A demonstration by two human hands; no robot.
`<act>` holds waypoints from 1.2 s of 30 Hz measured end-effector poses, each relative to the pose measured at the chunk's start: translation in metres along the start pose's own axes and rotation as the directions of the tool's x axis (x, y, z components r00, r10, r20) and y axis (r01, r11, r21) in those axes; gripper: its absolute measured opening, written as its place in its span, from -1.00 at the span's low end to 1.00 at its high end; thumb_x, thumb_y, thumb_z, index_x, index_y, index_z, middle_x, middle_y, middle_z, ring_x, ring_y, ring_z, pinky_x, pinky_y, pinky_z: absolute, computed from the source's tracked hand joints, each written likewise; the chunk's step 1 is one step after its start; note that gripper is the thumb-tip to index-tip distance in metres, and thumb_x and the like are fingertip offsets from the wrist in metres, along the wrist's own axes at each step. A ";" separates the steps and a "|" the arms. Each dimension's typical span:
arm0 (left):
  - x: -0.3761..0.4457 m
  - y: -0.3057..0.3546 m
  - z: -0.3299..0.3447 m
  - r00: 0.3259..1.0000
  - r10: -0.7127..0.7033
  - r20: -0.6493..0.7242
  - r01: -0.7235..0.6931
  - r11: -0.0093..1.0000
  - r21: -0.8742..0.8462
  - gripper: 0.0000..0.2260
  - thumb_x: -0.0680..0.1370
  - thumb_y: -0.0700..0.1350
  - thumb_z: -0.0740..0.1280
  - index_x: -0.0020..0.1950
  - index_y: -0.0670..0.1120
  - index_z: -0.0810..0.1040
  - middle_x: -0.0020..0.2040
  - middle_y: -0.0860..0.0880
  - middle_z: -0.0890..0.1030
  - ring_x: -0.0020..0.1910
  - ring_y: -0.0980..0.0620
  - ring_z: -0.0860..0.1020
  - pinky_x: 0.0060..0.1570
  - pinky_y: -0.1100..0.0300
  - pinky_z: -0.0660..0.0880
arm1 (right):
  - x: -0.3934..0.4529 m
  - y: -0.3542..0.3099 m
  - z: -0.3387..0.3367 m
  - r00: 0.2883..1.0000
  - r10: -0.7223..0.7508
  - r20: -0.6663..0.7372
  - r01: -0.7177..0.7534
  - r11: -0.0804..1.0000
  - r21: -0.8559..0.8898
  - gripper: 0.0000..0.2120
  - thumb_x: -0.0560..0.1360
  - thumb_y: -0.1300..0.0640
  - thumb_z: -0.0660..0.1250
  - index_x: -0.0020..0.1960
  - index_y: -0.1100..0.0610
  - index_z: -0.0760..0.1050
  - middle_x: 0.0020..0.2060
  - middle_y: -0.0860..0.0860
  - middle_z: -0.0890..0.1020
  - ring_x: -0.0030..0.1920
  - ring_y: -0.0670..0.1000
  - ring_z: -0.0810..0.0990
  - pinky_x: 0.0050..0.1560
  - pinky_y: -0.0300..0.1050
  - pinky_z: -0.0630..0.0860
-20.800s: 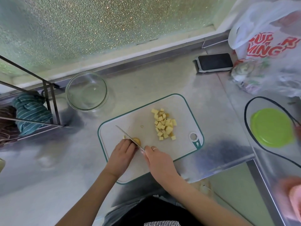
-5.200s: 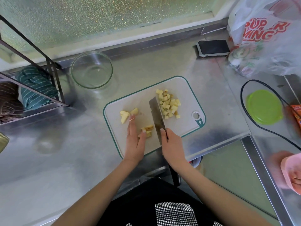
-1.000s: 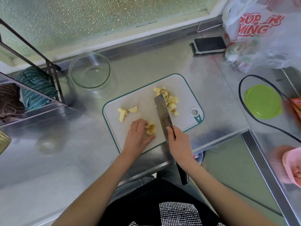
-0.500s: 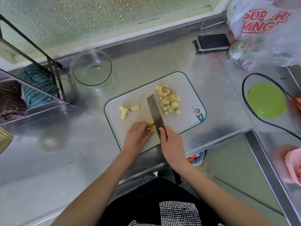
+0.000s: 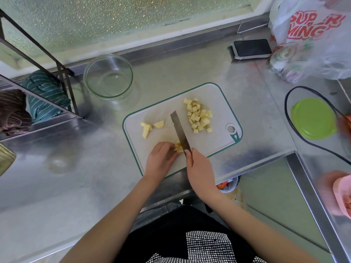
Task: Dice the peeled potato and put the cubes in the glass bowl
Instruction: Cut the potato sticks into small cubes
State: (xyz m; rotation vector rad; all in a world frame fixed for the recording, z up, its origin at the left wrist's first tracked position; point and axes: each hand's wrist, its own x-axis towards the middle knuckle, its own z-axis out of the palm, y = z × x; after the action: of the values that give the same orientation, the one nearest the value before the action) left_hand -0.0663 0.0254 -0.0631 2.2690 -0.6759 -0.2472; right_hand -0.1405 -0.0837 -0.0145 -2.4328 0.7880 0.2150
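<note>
Right hand (image 5: pixel 199 168) grips one knife (image 5: pixel 179 132); left hand (image 5: pixel 161 158) holds a potato piece (image 5: pixel 178 147). One bowl (image 5: pixel 108 75), perhaps three chunks (image 5: pixel 149 127), one cube pile (image 5: pixel 198 115).

Twenty seconds back, only one small potato end sat under the knife (image 5: pixel 180 134) beside the cube pile (image 5: pixel 198 115). Now two larger potato chunks (image 5: pixel 150 126) lie at the left of the cutting board (image 5: pixel 216 141), set there before the five-second mark. The left hand (image 5: pixel 161 161), flat with straight fingers five seconds ago, now curls over the potato piece (image 5: pixel 177 147), and the right hand (image 5: pixel 199 168) has brought the blade against it.
</note>
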 end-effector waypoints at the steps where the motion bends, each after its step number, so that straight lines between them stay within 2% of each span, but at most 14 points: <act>1: 0.000 0.000 0.000 1.000 -0.005 -0.002 0.005 1.000 -0.003 -0.83 0.39 -0.22 0.48 -0.11 -0.19 0.53 -0.17 -0.09 0.59 -0.18 -0.04 0.55 -0.11 0.37 0.33 | 0.000 0.000 0.001 1.000 -0.002 0.003 0.002 1.000 -0.012 -0.67 0.63 -0.03 0.02 -0.06 0.15 0.44 -0.21 0.06 0.60 -0.20 0.05 0.55 -0.19 -0.15 0.41; 7: 0.000 -0.002 0.000 0.999 -0.035 0.011 0.035 0.999 -0.027 -0.85 0.42 -0.19 0.46 -0.14 -0.18 0.51 -0.19 -0.08 0.58 -0.21 -0.01 0.52 -0.18 0.37 0.32 | 0.003 0.001 0.005 0.996 0.040 0.084 -0.035 0.998 -0.057 -0.64 0.64 -0.05 -0.02 -0.02 0.16 0.44 -0.14 0.11 0.62 -0.13 0.11 0.57 -0.08 -0.05 0.45; 12: -0.001 -0.003 0.001 0.998 -0.056 0.017 0.057 0.998 -0.018 -0.84 0.42 -0.16 0.45 -0.15 -0.17 0.50 -0.21 -0.05 0.57 -0.22 0.02 0.50 -0.22 0.36 0.31 | 0.004 -0.002 0.002 0.994 0.035 0.103 -0.030 0.998 -0.047 -0.64 0.64 -0.05 -0.02 -0.03 0.18 0.42 -0.16 0.15 0.62 -0.12 0.17 0.57 -0.12 0.00 0.46; 15: -0.001 -0.003 0.002 0.999 -0.048 0.015 0.048 0.999 0.002 -0.83 0.41 -0.16 0.47 -0.14 -0.16 0.50 -0.20 -0.04 0.57 -0.21 0.04 0.48 -0.24 0.37 0.31 | 0.006 -0.001 0.002 0.991 0.030 0.131 -0.011 0.990 -0.143 -0.65 0.64 -0.07 -0.03 0.00 0.15 0.41 -0.13 0.11 0.61 -0.11 0.14 0.59 -0.12 -0.03 0.45; 18: -0.001 -0.002 0.002 0.999 -0.055 0.003 0.055 0.999 0.000 -0.82 0.41 -0.15 0.47 -0.12 -0.15 0.50 -0.18 -0.03 0.57 -0.18 0.03 0.49 -0.23 0.25 0.43 | 0.009 0.001 0.000 0.989 -0.022 0.146 0.060 0.963 -0.261 -0.64 0.64 -0.09 -0.05 0.06 0.13 0.40 -0.11 0.09 0.60 -0.11 0.11 0.60 -0.12 -0.05 0.48; 20: -0.001 -0.001 0.002 0.998 -0.068 -0.002 0.068 0.998 -0.007 -0.82 0.40 -0.15 0.47 -0.12 -0.15 0.51 -0.17 -0.04 0.58 -0.17 0.01 0.51 -0.22 0.27 0.42 | 0.009 0.004 -0.003 0.995 -0.007 0.096 0.024 0.983 -0.182 -0.65 0.64 -0.07 -0.03 0.02 0.14 0.41 -0.14 0.10 0.59 -0.12 0.13 0.59 -0.14 -0.03 0.45; 22: -0.001 0.000 0.000 0.996 -0.084 -0.013 0.084 0.996 -0.022 -0.81 0.40 -0.14 0.48 -0.11 -0.15 0.51 -0.16 -0.04 0.58 -0.16 0.01 0.52 -0.19 0.28 0.40 | 0.009 0.007 -0.009 0.998 0.052 0.026 -0.052 0.999 -0.011 -0.69 0.64 -0.03 0.01 -0.09 0.14 0.38 -0.23 0.10 0.57 -0.18 0.15 0.55 -0.16 0.01 0.44; 24: -0.002 0.000 -0.001 0.996 -0.087 -0.021 0.087 0.996 -0.020 -0.80 0.40 -0.13 0.48 -0.10 -0.14 0.51 -0.15 -0.03 0.58 -0.15 0.01 0.53 -0.18 0.29 0.39 | 0.011 0.008 -0.015 0.998 0.064 -0.009 -0.062 0.992 0.106 -0.70 0.63 -0.01 0.04 -0.19 0.12 0.33 -0.32 0.06 0.52 -0.26 0.12 0.51 -0.19 0.04 0.45; 28: -0.004 -0.003 -0.002 0.996 -0.089 -0.014 0.089 0.996 -0.008 -0.81 0.42 -0.11 0.47 -0.08 -0.13 0.51 -0.14 -0.03 0.58 -0.14 0.02 0.53 -0.17 0.29 0.40 | 0.005 0.000 -0.020 1.000 -0.019 0.001 0.019 0.991 0.131 -0.71 0.63 0.00 0.06 -0.23 0.09 0.29 -0.39 -0.03 0.44 -0.33 0.06 0.44 -0.25 0.00 0.39; 36: -0.008 -0.002 -0.005 0.993 -0.117 -0.004 0.117 0.993 -0.023 -0.86 0.44 -0.17 0.43 -0.08 -0.16 0.52 -0.14 -0.05 0.59 -0.14 0.01 0.52 -0.16 0.25 0.41 | -0.003 -0.007 -0.004 0.999 -0.042 0.034 0.038 0.992 0.118 -0.69 0.63 -0.02 0.04 -0.17 0.14 0.36 -0.33 0.03 0.50 -0.27 0.10 0.49 -0.21 0.01 0.41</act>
State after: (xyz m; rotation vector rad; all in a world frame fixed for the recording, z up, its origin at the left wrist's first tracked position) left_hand -0.0707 0.0339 -0.0610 2.2897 -0.5349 -0.3037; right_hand -0.1384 -0.0798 -0.0067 -2.3254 0.7148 0.1915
